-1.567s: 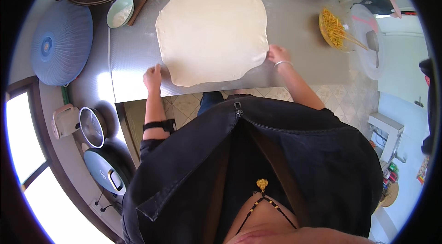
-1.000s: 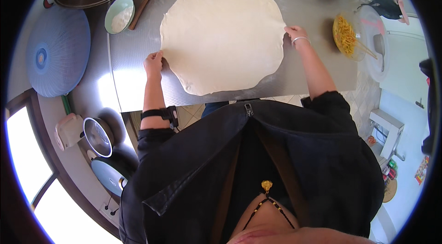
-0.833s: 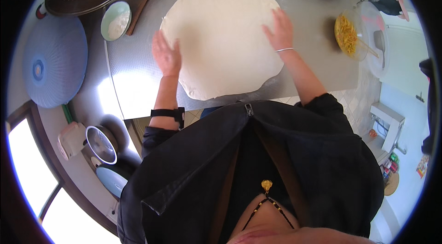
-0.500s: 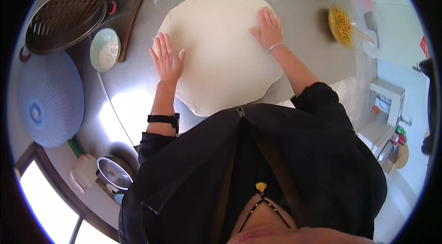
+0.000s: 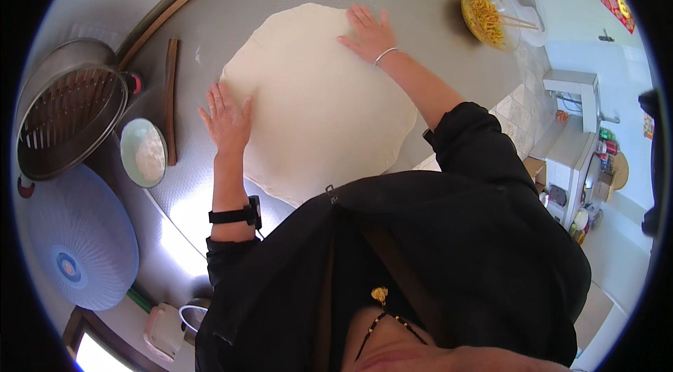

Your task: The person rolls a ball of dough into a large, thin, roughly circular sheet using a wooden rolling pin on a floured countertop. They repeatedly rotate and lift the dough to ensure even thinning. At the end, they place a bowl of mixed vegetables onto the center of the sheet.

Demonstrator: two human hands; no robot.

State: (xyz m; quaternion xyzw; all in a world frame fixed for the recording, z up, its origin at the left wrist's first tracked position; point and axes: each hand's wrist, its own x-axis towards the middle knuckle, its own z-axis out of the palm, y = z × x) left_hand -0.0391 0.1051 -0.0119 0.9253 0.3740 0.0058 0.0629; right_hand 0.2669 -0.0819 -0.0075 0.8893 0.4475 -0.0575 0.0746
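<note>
A large, thin, roundish sheet of pale dough (image 5: pixel 315 112) is spread over the metal worktop in front of me. On its left edge rests my left hand (image 5: pixel 228 117), flat and with the thumb apart from the fingers. My right hand (image 5: pixel 369 35) lies at the far right edge of the sheet, palm down, fingers stretched out. Neither hand grips anything. The near edge of the dough is hidden behind my dark jacket.
Left of the dough stand a bowl of white flour (image 5: pixel 148 154), a wooden stick (image 5: pixel 172 102), a metal steamer pot (image 5: pixel 73 109) and a blue plastic basin (image 5: pixel 87 239). A glass bowl (image 5: pixel 484 18) of yellow shredded food with chopsticks sits at the far right.
My head has turned, so the whole scene sits differently in view. My right hand has moved along the rim to the far side of the dough; the left stays at the left edge.
</note>
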